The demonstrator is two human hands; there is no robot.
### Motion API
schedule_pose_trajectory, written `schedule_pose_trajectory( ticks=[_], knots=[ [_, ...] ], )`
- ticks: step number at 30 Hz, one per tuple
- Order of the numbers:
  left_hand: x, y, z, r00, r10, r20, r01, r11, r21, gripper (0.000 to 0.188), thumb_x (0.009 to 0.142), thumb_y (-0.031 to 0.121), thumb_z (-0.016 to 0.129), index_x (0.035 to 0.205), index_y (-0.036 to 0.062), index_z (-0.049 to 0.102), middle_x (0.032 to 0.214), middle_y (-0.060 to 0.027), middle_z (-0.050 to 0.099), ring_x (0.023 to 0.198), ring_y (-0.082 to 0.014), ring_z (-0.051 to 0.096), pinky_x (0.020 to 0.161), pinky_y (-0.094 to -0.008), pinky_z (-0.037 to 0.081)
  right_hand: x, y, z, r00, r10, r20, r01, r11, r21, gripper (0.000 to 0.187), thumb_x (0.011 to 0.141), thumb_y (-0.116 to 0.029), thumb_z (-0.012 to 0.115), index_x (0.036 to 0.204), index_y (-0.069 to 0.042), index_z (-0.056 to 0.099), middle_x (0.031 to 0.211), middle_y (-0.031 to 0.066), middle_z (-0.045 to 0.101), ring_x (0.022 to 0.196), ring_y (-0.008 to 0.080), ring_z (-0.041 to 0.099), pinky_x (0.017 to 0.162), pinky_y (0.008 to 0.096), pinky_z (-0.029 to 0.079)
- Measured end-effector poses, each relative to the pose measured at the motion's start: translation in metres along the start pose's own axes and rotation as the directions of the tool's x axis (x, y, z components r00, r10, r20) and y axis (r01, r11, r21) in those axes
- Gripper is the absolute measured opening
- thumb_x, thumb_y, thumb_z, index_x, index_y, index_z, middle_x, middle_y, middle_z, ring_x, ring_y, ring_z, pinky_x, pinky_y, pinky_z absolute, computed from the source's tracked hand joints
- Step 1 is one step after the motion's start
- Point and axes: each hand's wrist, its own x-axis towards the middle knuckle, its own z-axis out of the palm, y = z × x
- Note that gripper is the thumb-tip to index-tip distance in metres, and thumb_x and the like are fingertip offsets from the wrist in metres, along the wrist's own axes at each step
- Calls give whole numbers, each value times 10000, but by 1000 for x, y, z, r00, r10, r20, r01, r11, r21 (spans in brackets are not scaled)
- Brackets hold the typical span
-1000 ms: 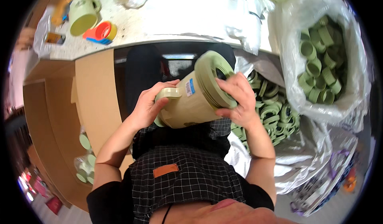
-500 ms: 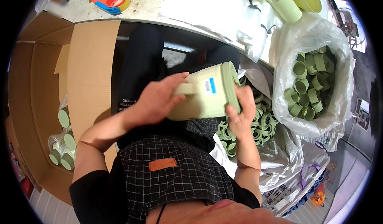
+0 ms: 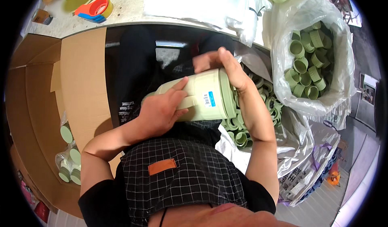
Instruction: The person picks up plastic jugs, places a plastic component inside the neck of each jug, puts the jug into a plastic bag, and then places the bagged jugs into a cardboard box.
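A pale green plastic pitcher lies on its side across my lap, its darker green lid facing right. A blue and white sticker is stuck on its body. My left hand is closed around the handle, with one finger stretched along the body. Over the far side of the pitcher, by the lid end, my right hand is bent with its fingers extended and apart. Those fingertips are slightly blurred, and whether they press on the pitcher I cannot tell.
On the left stands an open cardboard box with several bagged green-lidded items. To the right, a plastic-lined bag holds green cylinders; green ring-like parts lie below it. Clear bags and a tape dispenser rest on the table.
My right hand has left the lid's right face and swung up to the pitcher's far side, its fingers straightening. The pitcher has tilted closer to level, still in my left hand.
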Motion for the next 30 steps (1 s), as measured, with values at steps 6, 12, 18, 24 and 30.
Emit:
schedule_pose_trajectory(
  ticks=[6,12,18,24,30],
  knots=[
    [1,-5,-10,998,-69,-16,68,997,-24,455,781,89,704,1199,61,528,1363,-143,534,992,-356,641,798,-401,528,-8,4,-22,969,-6,-246,14,999,29,882,956,-692,177,1302,30,546,1188,158,651,1097,232,611,967,356,443],
    [67,-4,-19,982,-178,68,177,984,17,526,780,351,746,1170,64,540,1074,-121,596,912,-277,610,813,-367,490,-11,25,8,906,-31,-422,-6,996,-87,777,994,-610,250,1154,58,612,957,137,678,896,208,629,867,326,473],
    [123,-42,-13,959,-59,276,112,978,-178,424,832,345,725,1069,26,577,959,-87,572,885,-202,575,797,-307,462,-10,18,6,906,-118,-406,35,978,-205,705,999,-565,274,1059,41,630,915,150,670,845,217,623,815,323,467],
    [116,7,-36,949,312,-35,-312,923,-226,170,831,183,694,917,36,685,816,-72,628,740,-185,596,734,-335,489,-7,27,-4,895,-251,-368,235,968,-89,629,979,-538,391,1081,43,611,951,142,679,920,242,656,848,319,488],
    [228,-67,-38,923,249,-294,-222,967,121,67,807,64,693,835,23,648,709,-61,527,674,-246,528,648,-308,457,0,31,-18,885,-302,-353,310,950,-36,532,970,-471,471,1073,28,623,968,154,681,906,276,664,813,329,502]
  ],
)
